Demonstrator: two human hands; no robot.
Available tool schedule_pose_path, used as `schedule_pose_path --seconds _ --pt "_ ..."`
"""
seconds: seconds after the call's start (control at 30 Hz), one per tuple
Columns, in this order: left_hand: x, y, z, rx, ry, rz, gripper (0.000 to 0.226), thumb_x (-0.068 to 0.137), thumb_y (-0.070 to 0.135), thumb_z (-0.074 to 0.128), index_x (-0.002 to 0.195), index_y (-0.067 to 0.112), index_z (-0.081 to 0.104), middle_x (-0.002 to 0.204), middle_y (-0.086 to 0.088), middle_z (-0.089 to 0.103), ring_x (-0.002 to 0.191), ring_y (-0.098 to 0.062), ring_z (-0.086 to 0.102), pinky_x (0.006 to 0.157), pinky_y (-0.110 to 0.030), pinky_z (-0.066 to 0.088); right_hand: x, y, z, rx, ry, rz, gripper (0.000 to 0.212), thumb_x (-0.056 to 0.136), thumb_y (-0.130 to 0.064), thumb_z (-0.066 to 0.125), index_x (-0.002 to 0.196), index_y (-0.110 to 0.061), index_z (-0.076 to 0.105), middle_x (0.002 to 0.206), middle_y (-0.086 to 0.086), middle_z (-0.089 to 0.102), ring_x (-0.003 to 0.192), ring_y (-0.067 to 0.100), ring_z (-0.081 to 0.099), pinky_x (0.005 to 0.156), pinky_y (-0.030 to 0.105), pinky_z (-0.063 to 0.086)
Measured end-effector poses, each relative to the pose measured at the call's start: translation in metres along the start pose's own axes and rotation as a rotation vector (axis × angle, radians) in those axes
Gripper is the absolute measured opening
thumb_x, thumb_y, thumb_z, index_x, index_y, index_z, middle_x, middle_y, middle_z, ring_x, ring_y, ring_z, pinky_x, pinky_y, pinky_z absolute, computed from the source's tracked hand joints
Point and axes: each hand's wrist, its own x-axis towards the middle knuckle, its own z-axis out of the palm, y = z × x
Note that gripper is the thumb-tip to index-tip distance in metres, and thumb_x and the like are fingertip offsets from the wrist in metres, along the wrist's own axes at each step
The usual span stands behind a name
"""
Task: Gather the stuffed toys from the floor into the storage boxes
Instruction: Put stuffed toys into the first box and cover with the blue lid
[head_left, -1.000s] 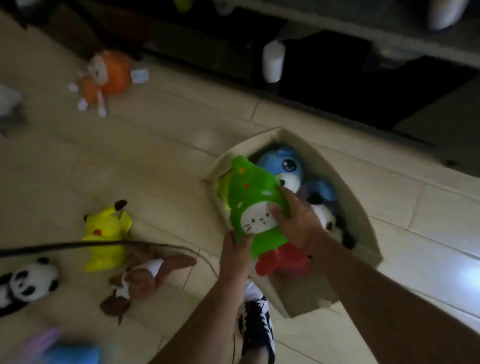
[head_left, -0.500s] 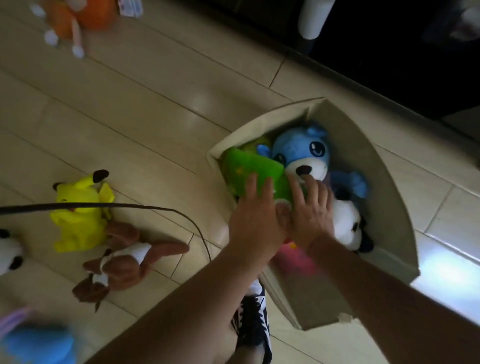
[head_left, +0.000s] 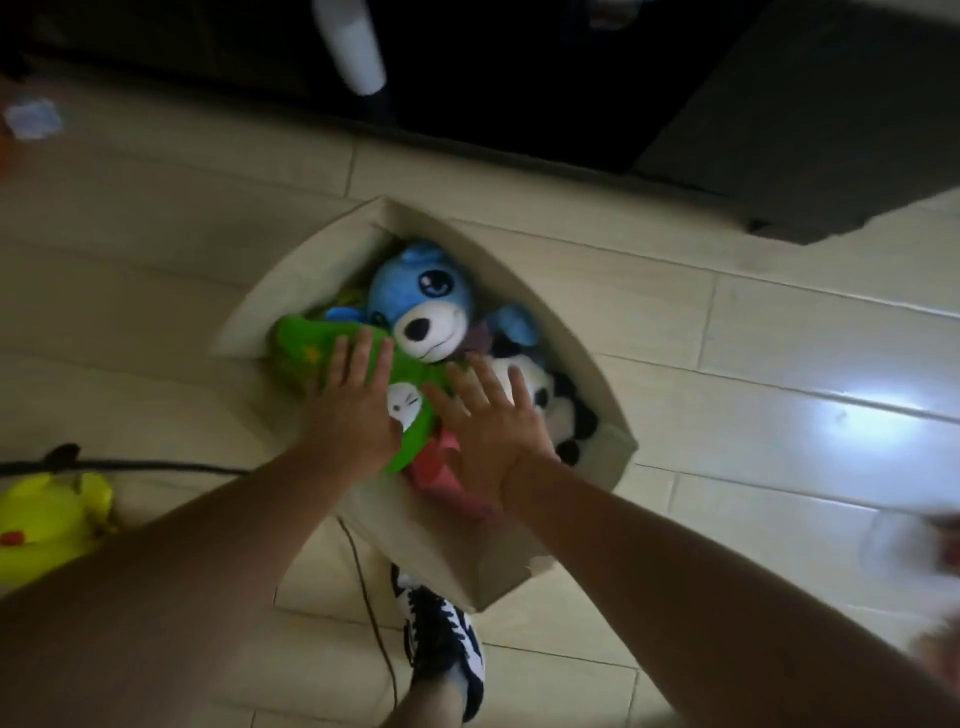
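- Far left on the floor, a yellow plush (head_left: 49, 525) lies outside any box, soft and rounded, with a dark cable (head_left: 156, 466) running just beside it — that cord could catch a foot or a toy on the next reach.
- Left hand (head_left: 353, 410), fingers straight, presses flat on the green plush (head_left: 410, 441), a fleecy thing with a small white face.
- Right hand (head_left: 491, 421), fingers spread, pushes down beside it, over something pink.
- Storage box (head_left: 249, 332) is beige fabric, its soft walls bowing outward; hard pressing may buckle or tip it.
- Blue bear (head_left: 421, 296) and panda (head_left: 550, 400) crowd the box to the rim — springy stuffing, so the green one may pop back out once released.
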Motion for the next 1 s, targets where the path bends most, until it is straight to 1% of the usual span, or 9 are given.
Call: schedule_pose_path --seconds 0.1,0.2,0.23,0.37,0.47,0.57,0.7,0.83,1.0 --pt "-0.038 0.069 -0.019 -0.038 0.154 0.108 0.094 0.079 0.037 0.064 0.155 0.016 0.013 0.164 -0.01 0.006 0.149 -0.034 0.009 0.113 -0.06 0.021 -0.079 0.04 -0.005 0.166 0.147 0.107 0.068 0.097 -0.049 0.032 0.152 -0.033 -0.004 0.163 -0.001 -0.005 0.15 0.025 -0.007 0.119 0.051 -0.007" --pt "-0.076 0.162 -0.039 -0.059 0.207 0.278 0.084 0.087 0.053 0.041 0.156 0.024 0.003 0.164 -0.006 -0.003 0.151 -0.03 0.001 0.114 -0.061 0.014 -0.174 0.091 0.008 0.302 0.283 0.317 0.069 0.093 -0.049 0.033 0.153 -0.029 0.006 0.161 0.001 0.015 0.147 0.028 0.022 0.117 0.054 0.008" --pt "-0.088 0.194 -0.043 -0.044 0.196 0.324 0.083 0.087 0.058 0.034 0.156 0.025 0.002 0.164 -0.005 -0.005 0.151 -0.03 0.0 0.113 -0.063 0.014 -0.207 0.109 0.012 0.354 0.302 0.414 0.07 0.092 -0.051 0.031 0.153 -0.029 0.002 0.161 -0.001 0.013 0.147 0.027 0.022 0.117 0.054 0.01" --pt "-0.129 0.335 -0.044 -0.021 0.125 0.482 0.087 0.084 0.069 0.024 0.154 0.028 -0.008 0.163 -0.004 -0.016 0.15 -0.03 -0.004 0.112 -0.066 0.013 -0.332 0.189 0.045 0.57 0.414 0.806 0.074 0.092 -0.061 0.02 0.148 -0.035 -0.022 0.16 -0.007 -0.017 0.15 0.019 -0.002 0.12 0.046 -0.002" --pt "-0.164 0.447 -0.036 -0.076 0.091 0.578 0.09 0.083 0.071 0.026 0.15 0.032 -0.021 0.159 0.003 -0.028 0.15 -0.023 -0.013 0.116 -0.06 0.003 -0.424 0.242 0.076 0.733 0.523 0.995 0.074 0.093 -0.059 0.03 0.152 -0.033 -0.007 0.162 -0.008 -0.006 0.149 0.017 0.013 0.12 0.045 0.01" --pt "-0.203 0.546 -0.014 -0.102 0.007 0.592 0.095 0.086 0.066 0.042 0.146 0.037 -0.026 0.157 0.008 -0.032 0.149 -0.019 -0.015 0.117 -0.056 0.001 -0.515 0.287 0.11 0.873 0.629 1.088 0.07 0.093 -0.047 0.047 0.152 -0.028 0.015 0.16 -0.008 0.019 0.142 0.02 0.033 0.114 0.042 0.03" --pt "-0.25 0.643 0.021 -0.12 -0.119 0.551 0.093 0.088 0.059 0.05 0.151 0.035 -0.014 0.161 0.007 -0.019 0.15 -0.019 -0.004 0.119 -0.055 0.008 -0.613 0.332 0.152 0.973 0.636 1.182 0.066 0.093 -0.046 0.05 0.15 -0.028 0.023 0.154 -0.008 0.035 0.133 0.023 0.045 0.101 0.037 0.042" --pt "-0.284 0.703 0.042 -0.113 -0.199 0.526 0.087 0.089 0.055 0.052 0.153 0.031 -0.003 0.162 0.006 -0.01 0.15 -0.018 0.004 0.119 -0.051 0.014 -0.669 0.366 0.175 1.038 0.6 1.206 0.062 0.095 -0.046 0.047 0.149 -0.028 0.023 0.153 -0.008 0.035 0.128 0.024 0.048 0.095 0.036 0.042" --pt "-0.29 0.745 0.054 -0.1 -0.299 0.486 0.082 0.089 0.052 0.053 0.153 0.024 0.01 0.163 -0.001 0.002 0.149 -0.02 0.012 0.118 -0.043 0.021 -0.682 0.392 0.187 1.211 0.534 1.246 0.061 0.093 -0.047 0.048 0.147 -0.029 0.026 0.149 -0.001 0.041 0.127 0.024 0.049 0.096 0.035 0.045"
